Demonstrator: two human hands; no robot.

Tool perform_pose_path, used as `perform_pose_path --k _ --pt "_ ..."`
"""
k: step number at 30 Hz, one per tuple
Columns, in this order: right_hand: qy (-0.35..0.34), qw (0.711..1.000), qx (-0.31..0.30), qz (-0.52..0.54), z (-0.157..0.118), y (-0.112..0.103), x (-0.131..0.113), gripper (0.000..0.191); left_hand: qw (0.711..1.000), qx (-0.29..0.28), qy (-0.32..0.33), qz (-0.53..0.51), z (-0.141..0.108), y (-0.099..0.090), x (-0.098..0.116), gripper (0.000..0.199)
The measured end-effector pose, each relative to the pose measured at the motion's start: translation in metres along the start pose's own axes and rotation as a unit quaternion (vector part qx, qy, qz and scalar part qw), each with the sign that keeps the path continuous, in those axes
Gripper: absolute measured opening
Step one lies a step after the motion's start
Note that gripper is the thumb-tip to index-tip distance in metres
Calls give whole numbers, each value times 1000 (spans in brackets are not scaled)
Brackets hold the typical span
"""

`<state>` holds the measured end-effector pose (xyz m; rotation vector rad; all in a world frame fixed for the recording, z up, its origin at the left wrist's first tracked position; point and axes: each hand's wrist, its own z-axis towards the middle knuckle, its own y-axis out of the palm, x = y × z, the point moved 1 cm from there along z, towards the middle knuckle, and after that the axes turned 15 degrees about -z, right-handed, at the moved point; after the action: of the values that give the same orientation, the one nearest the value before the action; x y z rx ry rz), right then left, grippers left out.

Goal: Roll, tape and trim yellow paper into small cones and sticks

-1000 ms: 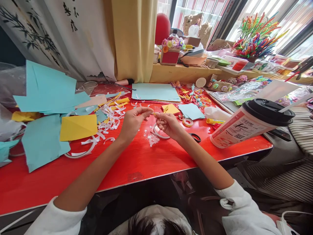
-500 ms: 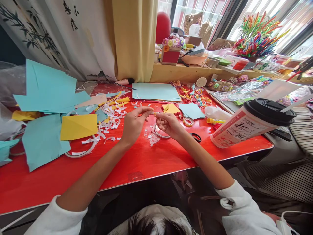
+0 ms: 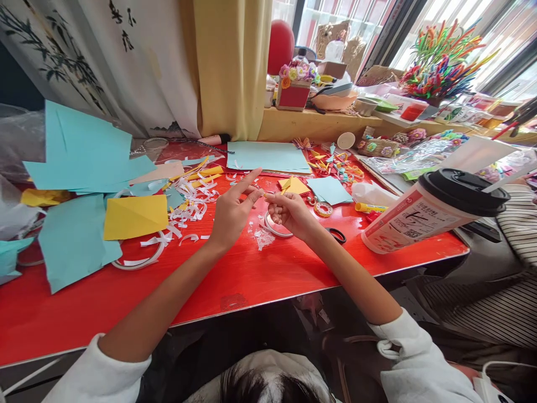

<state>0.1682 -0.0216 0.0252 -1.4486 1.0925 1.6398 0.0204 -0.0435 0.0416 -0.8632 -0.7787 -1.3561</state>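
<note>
My left hand and my right hand meet fingertip to fingertip above the red table. Between the right thumb and finger is a tiny yellowish piece, too small to make out well. The left thumb and lower fingers are pressed at it, while the left index finger points up and away. Below the hands lie a white ring and crumpled clear scraps. A yellow folded paper, light-blue squares and a small tape roll are beside the right hand.
A tilted lidded cup stands at the right, near black scissors handles. Blue sheets, a yellow square and paper shreds cover the left. A blue stack lies behind. At the far right is a person's striped clothing.
My left index finger has lifted away from the thumb and now points up. My right hand has hardly moved.
</note>
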Motion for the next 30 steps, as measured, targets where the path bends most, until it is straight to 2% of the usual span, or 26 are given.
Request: perform_pose_path --k 6,9,12,15,19,21,24,26,27,29,30 --pt "2 1000 2 -3 0 1 0 17 998 16 -43 -39 3 -2 -4 34" --pt "2 1000 6 -6 1 1 0 17 997 -4 -46 -55 6 -4 -3 40" --pt "0 1000 7 -11 0 1 -1 18 997 -42 -41 -40 7 -5 0 32" --pt "-3 1000 3 -24 0 2 -2 20 997 -44 -36 -43 7 -5 1 24" --pt "-13 999 9 -36 0 3 -3 20 987 -44 -68 -141 8 -3 -3 22" --pt "-14 999 24 -36 0 2 -3 20 981 -42 -82 -169 9 -3 -6 26" --pt "-10 998 50 -27 1 -1 -3 18 985 -32 -86 -146 11 -5 -8 35" --pt "-10 998 57 -20 1 -2 -3 17 994 -18 -53 -89 11 -8 -7 36" --pt "-11 998 56 -18 1 -2 -3 17 999 -10 -17 -42 11 -10 -6 33" --pt "-16 999 48 -16 1 -2 -4 17 994 -2 89 70 10 -13 -3 24" --pt "-19 999 45 -15 0 -1 -4 17 981 -5 146 124 9 -14 -2 20"
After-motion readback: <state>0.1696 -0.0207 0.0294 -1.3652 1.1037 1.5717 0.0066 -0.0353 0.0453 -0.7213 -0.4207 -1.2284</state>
